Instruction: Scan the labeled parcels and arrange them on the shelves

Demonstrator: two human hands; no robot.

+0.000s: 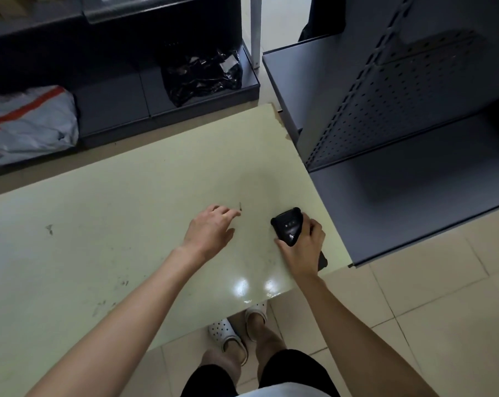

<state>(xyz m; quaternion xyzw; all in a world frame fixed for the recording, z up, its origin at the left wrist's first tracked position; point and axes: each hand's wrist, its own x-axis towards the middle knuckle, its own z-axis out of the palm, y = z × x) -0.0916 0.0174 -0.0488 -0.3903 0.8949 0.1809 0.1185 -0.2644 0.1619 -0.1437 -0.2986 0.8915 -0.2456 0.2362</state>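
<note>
My right hand point(302, 250) grips a black handheld scanner point(288, 226) near the right edge of the pale green table point(113, 224). My left hand point(211, 230) hovers over the table's middle with relaxed fingers and holds nothing. A grey parcel with a red stripe point(30, 124) lies on the low dark shelf point(113, 110) at the far left. A black plastic parcel with a white label point(203, 75) lies on the same shelf further right. No parcel is on the table.
A dark grey shelf unit with a perforated back panel point(400, 110) stands to the right, its lower shelf point(414, 210) bare. A white post point(255, 30) rises between the two shelf units. Beige floor tiles and my feet in white slippers point(228, 336) show below the table.
</note>
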